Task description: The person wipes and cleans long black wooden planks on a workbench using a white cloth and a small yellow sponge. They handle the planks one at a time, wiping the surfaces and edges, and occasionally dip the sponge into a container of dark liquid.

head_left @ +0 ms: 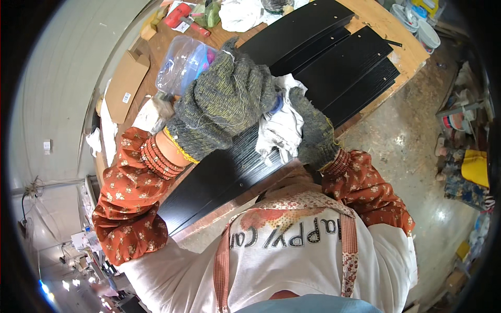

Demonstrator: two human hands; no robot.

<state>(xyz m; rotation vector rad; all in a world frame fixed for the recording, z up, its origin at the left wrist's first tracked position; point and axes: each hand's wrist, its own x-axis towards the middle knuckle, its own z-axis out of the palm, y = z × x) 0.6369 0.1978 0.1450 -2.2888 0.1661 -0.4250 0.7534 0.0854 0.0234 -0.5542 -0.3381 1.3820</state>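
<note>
My left hand (224,99), in a thick grey-and-yellow knit glove, is closed round a clear plastic bottle (177,65) that lies on its side in the grip. The bottle's wide body, with blue and pink on it, sticks out to the left; its middle is hidden by the glove. A blue part (277,103) shows at the glove's right side, against a crumpled white cloth (282,128). My right hand (315,128), in a matching glove, holds that cloth, its fingers partly behind it. Both hands are above black wood-grain boards (323,57), stacked slantwise on the table.
A brown cardboard piece (127,86) lies at the table's left. Along the far edge are a red tool-like object (180,15), a green package (211,14) and white plastic (240,14). White buckets (428,36) stand beyond the wooden table corner (415,55), on the right.
</note>
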